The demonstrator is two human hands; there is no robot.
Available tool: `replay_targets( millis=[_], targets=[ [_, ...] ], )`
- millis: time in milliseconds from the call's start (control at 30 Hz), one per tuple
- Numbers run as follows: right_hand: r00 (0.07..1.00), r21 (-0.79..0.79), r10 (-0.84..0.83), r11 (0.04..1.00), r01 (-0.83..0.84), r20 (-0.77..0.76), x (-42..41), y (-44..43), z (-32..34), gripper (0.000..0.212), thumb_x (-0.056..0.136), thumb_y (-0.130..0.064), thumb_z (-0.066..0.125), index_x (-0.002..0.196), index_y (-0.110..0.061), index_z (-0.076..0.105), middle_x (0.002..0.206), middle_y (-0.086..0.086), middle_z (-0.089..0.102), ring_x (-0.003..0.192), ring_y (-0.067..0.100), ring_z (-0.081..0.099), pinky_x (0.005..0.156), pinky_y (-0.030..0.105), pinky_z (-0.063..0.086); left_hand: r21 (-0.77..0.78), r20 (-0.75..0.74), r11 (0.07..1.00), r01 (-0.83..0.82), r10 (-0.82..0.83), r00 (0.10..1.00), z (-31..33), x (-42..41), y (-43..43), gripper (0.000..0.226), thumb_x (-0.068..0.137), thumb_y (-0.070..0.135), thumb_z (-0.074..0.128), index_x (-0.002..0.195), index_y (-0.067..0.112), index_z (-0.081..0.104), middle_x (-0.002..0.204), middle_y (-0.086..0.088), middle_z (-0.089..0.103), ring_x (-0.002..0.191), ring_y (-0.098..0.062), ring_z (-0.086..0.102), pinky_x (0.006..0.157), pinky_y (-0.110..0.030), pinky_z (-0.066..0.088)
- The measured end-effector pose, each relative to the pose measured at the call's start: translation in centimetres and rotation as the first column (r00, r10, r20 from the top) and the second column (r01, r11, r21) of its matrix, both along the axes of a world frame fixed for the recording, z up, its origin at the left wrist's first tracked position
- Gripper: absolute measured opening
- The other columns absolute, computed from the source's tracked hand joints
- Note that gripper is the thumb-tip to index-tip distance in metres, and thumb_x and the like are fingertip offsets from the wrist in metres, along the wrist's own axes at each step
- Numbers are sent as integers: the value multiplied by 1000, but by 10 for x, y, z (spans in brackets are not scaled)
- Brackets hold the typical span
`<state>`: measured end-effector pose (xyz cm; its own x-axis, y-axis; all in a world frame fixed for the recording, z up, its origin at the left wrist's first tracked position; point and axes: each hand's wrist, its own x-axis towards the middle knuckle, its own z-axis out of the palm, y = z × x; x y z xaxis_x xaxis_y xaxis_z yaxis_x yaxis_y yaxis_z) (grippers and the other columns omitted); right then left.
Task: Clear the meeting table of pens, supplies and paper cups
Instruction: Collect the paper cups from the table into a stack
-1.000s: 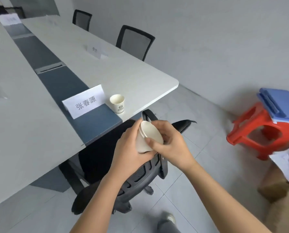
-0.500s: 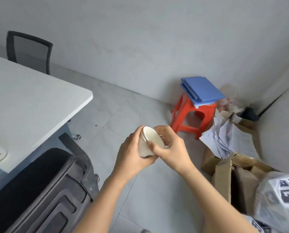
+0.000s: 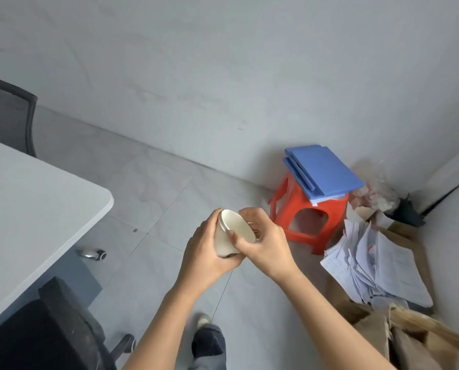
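White paper cups (image 3: pixel 229 233), nested one in another and tipped on their side with the mouth to the upper right, are held in front of me over the floor. My left hand (image 3: pixel 205 252) wraps round their base and side. My right hand (image 3: pixel 263 241) grips the rim, with the thumb across the front and something thin and dark pinched behind the rim. The white meeting table (image 3: pixel 36 209) shows only its rounded corner at the left, with no cup on the part in view.
A red plastic stool (image 3: pixel 287 206) with blue folders (image 3: pixel 322 172) stands by the wall. Cardboard boxes (image 3: pixel 399 340) with loose papers (image 3: pixel 378 265) fill the right corner. A black office chair (image 3: pixel 49 335) sits low left, another chair (image 3: pixel 6 116) at far left.
My view has swung right, away from the table and toward the stool and boxes in the corner. Both hands still hold the nested cups the same way.
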<state>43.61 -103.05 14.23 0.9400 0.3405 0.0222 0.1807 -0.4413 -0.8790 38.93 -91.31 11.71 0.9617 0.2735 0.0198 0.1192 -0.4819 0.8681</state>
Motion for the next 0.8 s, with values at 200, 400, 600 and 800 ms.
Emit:
replay_targets(
  millis=[200,400,600,800],
  targets=[
    [999,-57,-2,998,4,38,106,53,10,33,74,-30,71,102,-22,56,100,-5,67,92,14,62,81,34,52,-82,27,996,17,-15,1000,10,105,53,69,53,34,69,117,31,43,104,16,59,98,-12,58,79,-31,51],
    [998,-66,60,996,-59,9,181,99,11,42,71,-33,73,107,-21,55,90,-10,62,90,13,62,81,30,51,-142,17,989,-32,35,999,4,174,98,72,52,40,70,118,35,42,107,15,60,99,-9,59,79,-28,51],
    [977,-13,193,981,-195,-91,251,151,-7,40,65,-35,71,100,-29,53,78,-22,57,85,12,63,77,34,54,-132,-39,979,-153,149,988,-11,227,143,70,58,30,76,119,34,42,108,16,60,101,-9,59,82,-29,51],
    [926,51,357,934,-353,-123,351,204,-8,36,73,-24,72,99,-31,50,84,-18,57,83,13,61,73,30,53,-118,-68,956,-268,262,963,-4,307,188,63,57,33,70,113,39,43,104,14,60,97,-12,59,83,-41,53]
  ],
)
